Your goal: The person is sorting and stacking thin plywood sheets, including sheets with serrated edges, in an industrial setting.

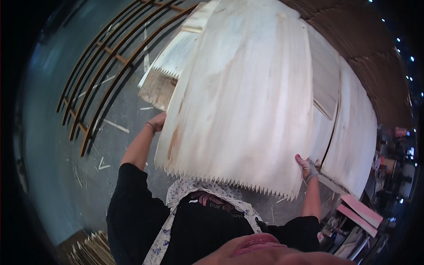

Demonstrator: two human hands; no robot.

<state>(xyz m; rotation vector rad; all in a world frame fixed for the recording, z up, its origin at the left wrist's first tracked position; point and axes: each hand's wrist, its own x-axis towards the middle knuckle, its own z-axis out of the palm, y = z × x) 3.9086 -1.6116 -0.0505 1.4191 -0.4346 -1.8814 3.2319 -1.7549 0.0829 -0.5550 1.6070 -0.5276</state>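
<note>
A large pale wood veneer sheet with a jagged near edge spans the middle of the view, held in both hands. My left hand grips its left edge, fingers mostly hidden behind it. My right hand, in a grey wrap or glove, holds the right edge near the jagged corner, thumb on top. Other veneer sheets lie beneath and to the right, with a smaller panel between. At the upper left, more jagged-edged pieces show from under the held sheet.
A curved rack of dark rails stands at the upper left. The grey floor has scattered white scraps. Brown corrugated material is at the upper right, pink boards at the lower right, and a stack of thin sheets at the lower left.
</note>
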